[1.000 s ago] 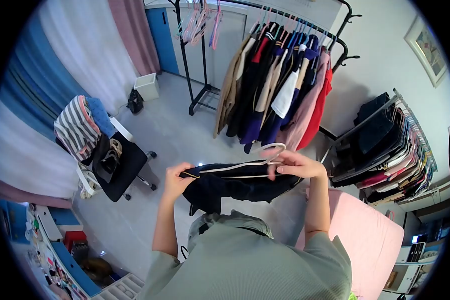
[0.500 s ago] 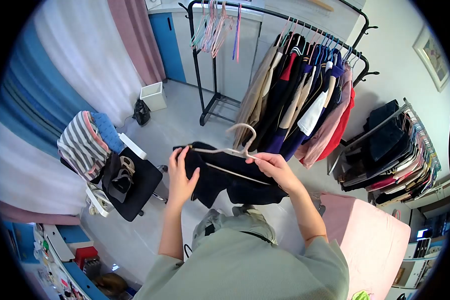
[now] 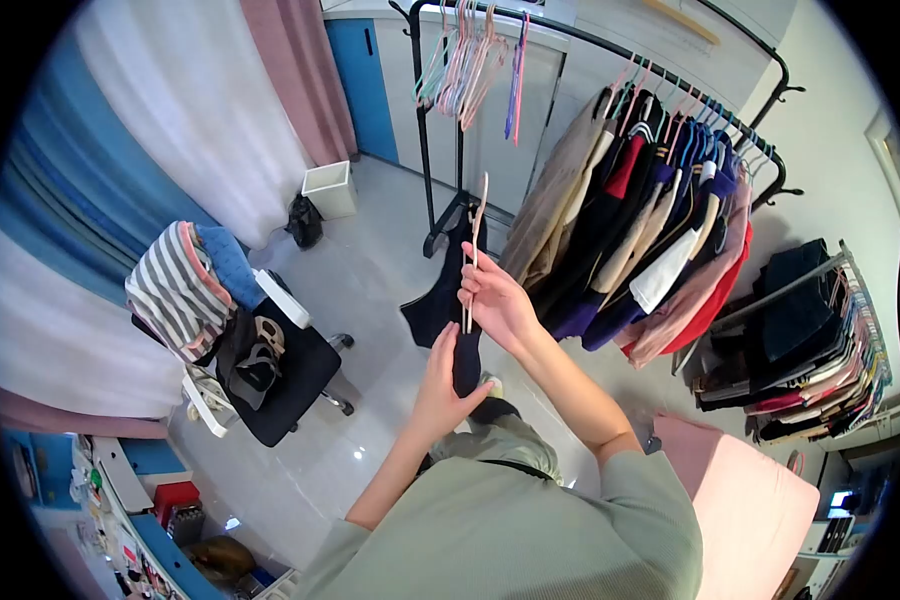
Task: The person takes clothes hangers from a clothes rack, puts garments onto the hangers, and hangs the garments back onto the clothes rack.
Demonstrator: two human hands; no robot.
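Note:
My right hand (image 3: 500,308) grips a pale clothes hanger (image 3: 482,205), its fingers closed around the frame below the hook. The hanger is turned nearly edge-on, with its hook pointing up and away from me. A dark garment (image 3: 435,308) hangs on it, partly covered by my hands, and its exact kind cannot be made out. At the near end, the fingers and thumb of my left hand (image 3: 440,390) lie on either side of the garment, close to the hanger's end.
Ahead stands a black clothes rack (image 3: 610,45) with empty hangers (image 3: 470,65) and many clothes (image 3: 630,220). An office chair (image 3: 290,385) at left bears a striped cloth (image 3: 175,290). A white bin (image 3: 330,190), a second clothes rack (image 3: 820,265) and a pink-covered surface (image 3: 740,480) are around me.
The hanger with the dark garment has swung from broadside to nearly edge-on. My right hand has moved left and away from me; my left hand has moved right. The view has shifted slightly.

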